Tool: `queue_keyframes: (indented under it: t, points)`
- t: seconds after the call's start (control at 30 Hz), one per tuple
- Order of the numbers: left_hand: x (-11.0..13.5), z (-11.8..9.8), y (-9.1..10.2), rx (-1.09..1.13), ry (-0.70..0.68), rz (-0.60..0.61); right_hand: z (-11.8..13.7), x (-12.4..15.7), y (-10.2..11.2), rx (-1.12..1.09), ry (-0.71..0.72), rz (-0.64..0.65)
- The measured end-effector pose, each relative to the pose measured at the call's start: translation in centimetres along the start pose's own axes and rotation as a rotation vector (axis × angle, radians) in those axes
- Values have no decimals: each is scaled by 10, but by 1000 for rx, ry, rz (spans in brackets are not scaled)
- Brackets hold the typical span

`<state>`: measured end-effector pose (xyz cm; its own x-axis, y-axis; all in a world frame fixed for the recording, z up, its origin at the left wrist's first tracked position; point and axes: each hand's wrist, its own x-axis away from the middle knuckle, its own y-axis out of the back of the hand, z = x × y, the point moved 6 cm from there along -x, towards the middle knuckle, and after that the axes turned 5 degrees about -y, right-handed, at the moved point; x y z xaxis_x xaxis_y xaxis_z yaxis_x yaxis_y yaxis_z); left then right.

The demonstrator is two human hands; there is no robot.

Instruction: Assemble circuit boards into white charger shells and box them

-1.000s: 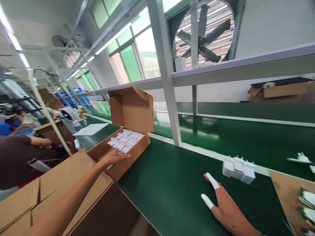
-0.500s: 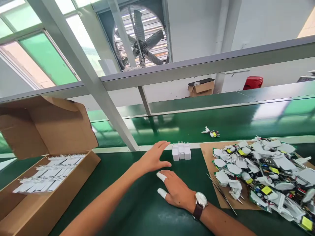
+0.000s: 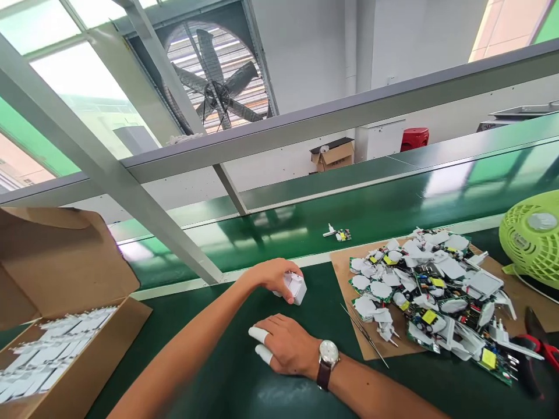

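My left hand [image 3: 274, 276] is wrapped round a small group of white plug adapters [image 3: 299, 289] standing on the green bench. Its fingers hide most of them, so I cannot tell how many it grips. Closer to me, my right hand [image 3: 290, 344] lies palm down with its fingers stretched out and holds nothing. Two of its fingertips wear white finger covers [image 3: 258, 334]. On the left, an open cardboard box [image 3: 98, 355] holds rows of similar white adapters [image 3: 56, 349].
Brown cardboard [image 3: 345, 273] at the right bears a heap of circuit boards and white casing parts [image 3: 428, 285]. Tweezers [image 3: 364, 334] lie at its edge. Beyond are red-handled cutters [image 3: 548, 352] and a green fan [image 3: 530, 233]. One loose board [image 3: 343, 235] sits on the green conveyor belt [image 3: 283, 233].
My left hand has gone from open beside the white adapters to closed round them. The view has turned to the right, bringing in the green fan and cutters. My right hand still lies open.
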<state>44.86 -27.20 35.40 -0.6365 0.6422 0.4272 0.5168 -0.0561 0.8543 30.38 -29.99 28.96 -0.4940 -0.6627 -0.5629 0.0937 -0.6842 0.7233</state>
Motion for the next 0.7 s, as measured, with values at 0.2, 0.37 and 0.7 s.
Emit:
queue_keyframes:
  t: [0.2,0.37,0.7]
  points:
    - [59,25,-6,138,151,-313,-16,7,63,-171,-26,-559]
    - [66,18,-60,344,294,-520,-95,19,58,-773,-842,-665]
    - [80,8,-80,466,208,-513,-85,15,19,-984,-842,-440]
